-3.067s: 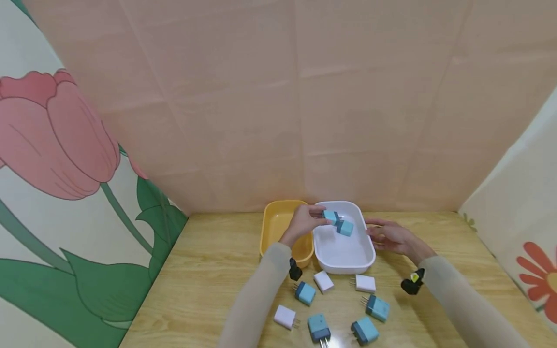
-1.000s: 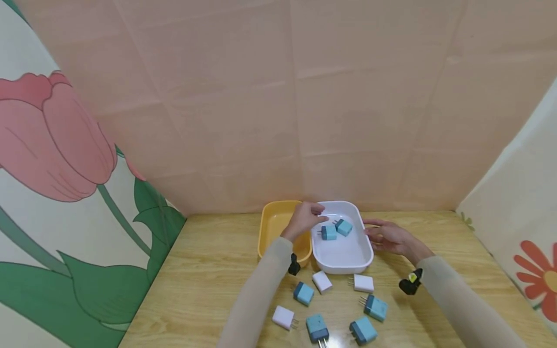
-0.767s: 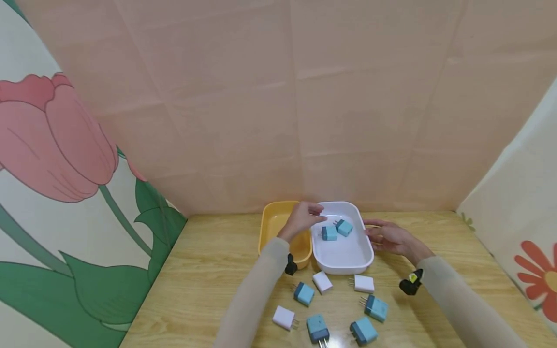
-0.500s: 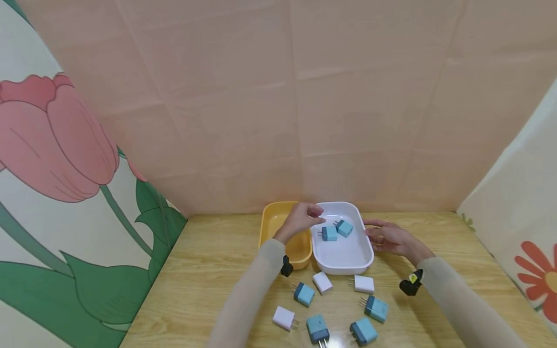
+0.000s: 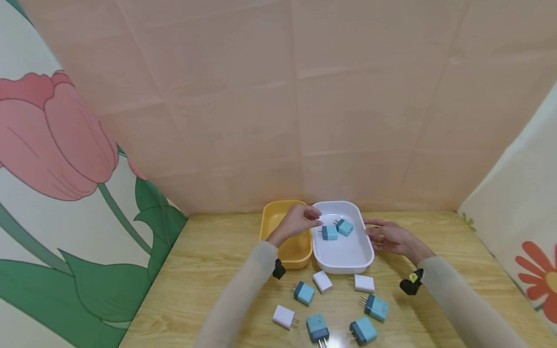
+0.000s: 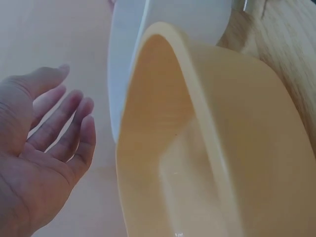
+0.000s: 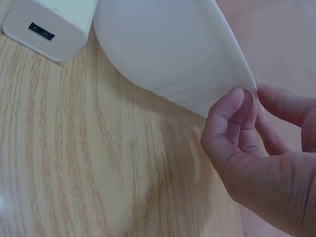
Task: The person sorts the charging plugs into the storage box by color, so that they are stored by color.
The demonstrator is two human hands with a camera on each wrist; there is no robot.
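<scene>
Fingers of the left hand [image 5: 297, 222] are relaxed and a little bent, with a gap between them and the thumb, and they hold no object. This hand is in the centre of the head view, above the place where the yellow tray [image 5: 296, 253] and the white tray [image 5: 344, 256] stand side by side. Inside the white tray, in its upper half, lie two blue chargers, the left one [image 5: 329, 233] just below the fingertips and the right one [image 5: 345, 227] slightly higher; they are very close, but whether they touch one cannot tell. At the right side of the same tray, the right hand [image 5: 389, 239] has its fingers curled and, together with the thumb, it pinches the rim [image 7: 235, 45], as the right wrist view shows. Seven more chargers are spread on the wooden table [image 5: 209, 270], in the lower centre of the frame. Just below the trays are a first white charger [image 5: 322, 282] and, to its right, a second white charger [image 5: 364, 283]; a third white charger [image 5: 284, 317] lies lower left. Among them rest four blue ones: one on the left [image 5: 306, 294], one on the right [image 5: 376, 308], and two near the bottom edge [image 5: 317, 327] [image 5: 364, 330]. Behind the table rises a beige-pink cloth [image 5: 243, 106], and a large tulip picture [image 5: 56, 135] fills the left side.
</scene>
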